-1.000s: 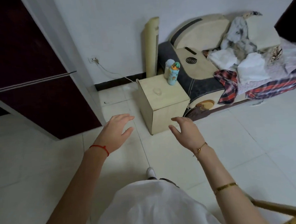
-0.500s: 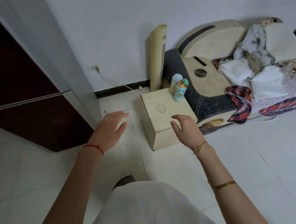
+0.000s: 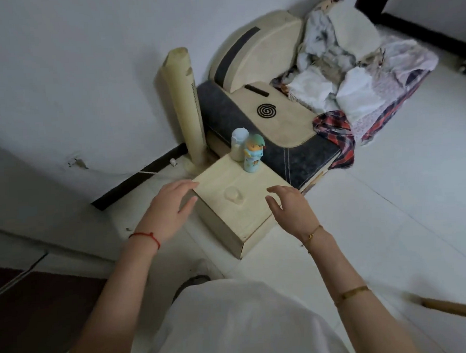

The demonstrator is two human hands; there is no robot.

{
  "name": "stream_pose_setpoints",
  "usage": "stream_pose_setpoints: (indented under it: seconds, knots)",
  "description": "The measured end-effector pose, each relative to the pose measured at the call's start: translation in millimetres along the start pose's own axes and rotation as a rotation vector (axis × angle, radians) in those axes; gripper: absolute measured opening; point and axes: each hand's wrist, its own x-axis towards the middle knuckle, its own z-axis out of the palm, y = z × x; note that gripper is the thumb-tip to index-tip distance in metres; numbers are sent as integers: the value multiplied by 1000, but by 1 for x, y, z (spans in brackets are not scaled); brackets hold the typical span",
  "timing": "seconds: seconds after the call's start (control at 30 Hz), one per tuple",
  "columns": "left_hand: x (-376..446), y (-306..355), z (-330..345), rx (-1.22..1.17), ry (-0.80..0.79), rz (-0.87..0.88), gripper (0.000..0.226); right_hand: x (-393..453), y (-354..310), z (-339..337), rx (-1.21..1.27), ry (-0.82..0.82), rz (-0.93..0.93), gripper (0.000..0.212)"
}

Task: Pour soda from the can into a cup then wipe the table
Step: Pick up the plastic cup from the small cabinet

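Observation:
A low pale wooden box table (image 3: 245, 219) stands on the white tile floor. On its top, a small clear cup (image 3: 233, 195) sits near the middle. At the far corner stands a light-blue can-like container (image 3: 253, 153) with a cartoon print, beside a white-topped bottle (image 3: 238, 144). My left hand (image 3: 171, 206) hovers open at the table's left edge, fingers spread. My right hand (image 3: 287, 204) hovers open over the table's right side, holding nothing. No cloth is visible on the table.
A tall cream tower fan (image 3: 186, 106) stands behind the table against the wall. A low sofa (image 3: 271, 112) piled with clothes (image 3: 356, 83) lies to the right. A dark door (image 3: 22, 303) is at lower left, and a wooden stick (image 3: 454, 307) at lower right.
I have come closer to the table and the view has tilted. Both hands have moved forward and now reach the table's edges, staying open.

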Motion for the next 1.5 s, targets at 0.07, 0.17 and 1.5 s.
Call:
stream_pose_setpoints:
  seconds: [0.07, 0.17, 1.5]
  knots:
    - [28, -14, -16, 9, -47, 49, 38, 15, -15, 7, 29, 22, 67, 37]
    - [66, -34, -32, 31, -161, 116, 40, 31, -36, 20, 63, 62, 175, 37]
    - [264, -181, 293, -209, -525, -154, 79, 202, 102, 285, 1028, 13, 1062, 35]
